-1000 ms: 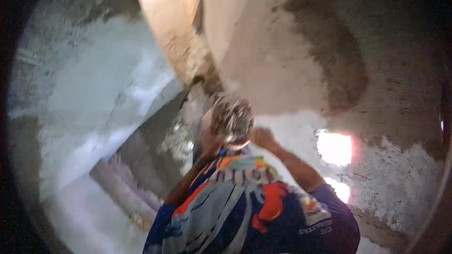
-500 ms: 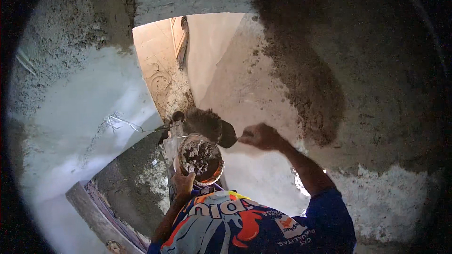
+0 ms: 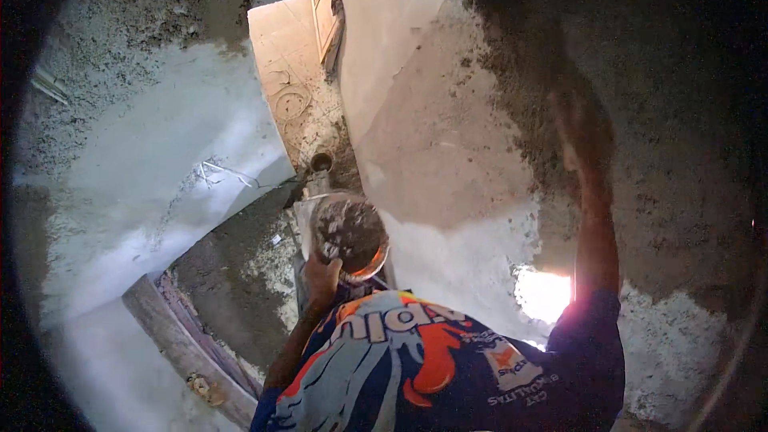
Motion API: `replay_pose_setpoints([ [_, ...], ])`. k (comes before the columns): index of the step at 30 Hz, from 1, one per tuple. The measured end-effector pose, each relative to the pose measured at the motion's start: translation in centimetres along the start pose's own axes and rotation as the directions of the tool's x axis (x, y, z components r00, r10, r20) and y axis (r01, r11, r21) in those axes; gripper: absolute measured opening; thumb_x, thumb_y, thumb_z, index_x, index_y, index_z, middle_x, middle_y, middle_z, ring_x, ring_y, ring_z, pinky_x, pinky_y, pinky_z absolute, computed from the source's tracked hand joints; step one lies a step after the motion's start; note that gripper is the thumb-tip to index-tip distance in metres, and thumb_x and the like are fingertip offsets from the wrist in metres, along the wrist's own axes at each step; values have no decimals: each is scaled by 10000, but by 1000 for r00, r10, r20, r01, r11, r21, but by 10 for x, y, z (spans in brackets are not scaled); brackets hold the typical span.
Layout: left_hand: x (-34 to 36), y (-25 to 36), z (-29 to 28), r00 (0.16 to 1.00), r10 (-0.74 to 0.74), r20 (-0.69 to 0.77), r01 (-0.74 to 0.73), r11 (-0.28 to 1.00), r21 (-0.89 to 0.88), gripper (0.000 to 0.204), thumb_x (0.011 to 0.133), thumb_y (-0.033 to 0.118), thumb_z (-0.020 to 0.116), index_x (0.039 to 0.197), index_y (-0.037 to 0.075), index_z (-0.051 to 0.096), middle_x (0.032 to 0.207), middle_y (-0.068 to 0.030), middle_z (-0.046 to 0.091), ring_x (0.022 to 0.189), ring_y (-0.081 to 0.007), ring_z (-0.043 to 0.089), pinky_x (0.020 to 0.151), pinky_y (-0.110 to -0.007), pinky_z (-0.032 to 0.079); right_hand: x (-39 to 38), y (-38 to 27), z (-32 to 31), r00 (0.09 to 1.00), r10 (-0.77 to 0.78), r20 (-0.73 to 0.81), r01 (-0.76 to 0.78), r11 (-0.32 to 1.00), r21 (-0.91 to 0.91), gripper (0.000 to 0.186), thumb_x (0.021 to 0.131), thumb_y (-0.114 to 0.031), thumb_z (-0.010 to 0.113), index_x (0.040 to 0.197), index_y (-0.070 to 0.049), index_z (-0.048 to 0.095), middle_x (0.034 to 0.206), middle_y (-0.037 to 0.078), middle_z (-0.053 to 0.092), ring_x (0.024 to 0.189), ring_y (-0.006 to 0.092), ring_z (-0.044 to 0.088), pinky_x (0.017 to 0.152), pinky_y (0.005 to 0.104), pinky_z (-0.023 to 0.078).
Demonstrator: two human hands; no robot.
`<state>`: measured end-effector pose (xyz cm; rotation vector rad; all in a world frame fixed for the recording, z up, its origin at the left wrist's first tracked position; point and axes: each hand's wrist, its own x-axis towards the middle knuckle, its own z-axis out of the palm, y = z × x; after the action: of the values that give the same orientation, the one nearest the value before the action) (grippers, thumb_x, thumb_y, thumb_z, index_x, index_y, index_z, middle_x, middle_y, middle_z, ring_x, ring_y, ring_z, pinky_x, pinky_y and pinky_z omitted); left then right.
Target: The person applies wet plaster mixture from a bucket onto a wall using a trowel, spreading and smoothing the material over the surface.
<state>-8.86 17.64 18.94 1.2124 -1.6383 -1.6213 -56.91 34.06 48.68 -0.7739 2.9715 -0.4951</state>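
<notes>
Head view, two bare hands of one person in sight.

Left hand (image 3: 322, 276): closed on the near-left rim of a round bucket (image 3: 387, 250), thumb laid over the edge toward the inside; the fingers on the outer side are mostly hidden. Bucket sits just beyond the hem-like upper edge of the patterned shirt (image 3: 416, 360), its mouth facing up toward the camera. Contents: grey-brown lumpy mortar (image 3: 346, 226); orange inner wall bare along the near-right side. Support under the bucket not visible; a pale flat piece (image 3: 306, 220) shows at its left rim.

Right hand (image 3: 582, 140): arm raised high, hand in front of the dark, damp-looking patch (image 3: 552, 208) of the right-hand wall. Motion blur and low light; cannot tell whether the fingers are spread or pressed together, nor whether they pinch a tool. Contact with the wall likewise unclear.

Surroundings: a round-mouthed pipe (image 3: 318, 182) stands just past the far rim of the bucket. Beyond it, a warm-lit floor strip (image 3: 316, 124) carries a coil-like ring (image 3: 290, 102) near its left edge. White wires (image 3: 228, 170) lie against the pale left wall (image 3: 144, 128), near its lower right corner. A brilliant light opening (image 3: 544, 294) shows left of the right upper arm, low on the right side.
</notes>
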Motion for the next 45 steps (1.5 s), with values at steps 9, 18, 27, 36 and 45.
replay_pose_setpoints([
  [9,2,18,24,985,-17,174,-10,988,154,464,672,192,689,1054,-48,583,869,-183,629,743,-320,594,684,-431,474,-222,-37,227,732,-64,678,312,916,-251,280,831,-322,550,995,-142,689,1020,160,656,987,309,633,851,499,488],
  [18,-1,-3,26,954,-160,254,239,918,-318,539,753,141,720,1220,-38,520,990,-161,620,827,-240,634,689,-351,529,-261,-32,185,749,-67,659,-23,992,127,548,830,-593,522,909,-68,657,854,172,671,830,355,645,734,454,487],
  [27,2,47,20,957,-212,199,172,965,200,624,675,257,698,1194,-45,532,1035,-243,626,959,-383,608,800,-455,477,-168,-112,61,557,-300,774,-167,873,459,268,893,-336,619,902,-72,665,691,25,605,631,149,544,642,369,485],
  [36,14,0,27,947,-53,317,-10,981,193,711,742,153,693,1375,24,396,1130,-160,586,975,-271,576,819,-393,474,-128,20,-150,848,355,-393,-199,901,386,344,882,-376,613,860,-34,652,734,95,620,651,188,569,588,333,463],
  [45,6,-1,24,966,-36,258,24,998,50,440,687,155,679,1078,-21,581,939,-192,673,878,-287,659,772,-377,498,-222,-13,42,944,109,311,-33,971,-237,335,871,-375,587,814,-50,642,710,158,615,677,288,619,636,415,493],
])
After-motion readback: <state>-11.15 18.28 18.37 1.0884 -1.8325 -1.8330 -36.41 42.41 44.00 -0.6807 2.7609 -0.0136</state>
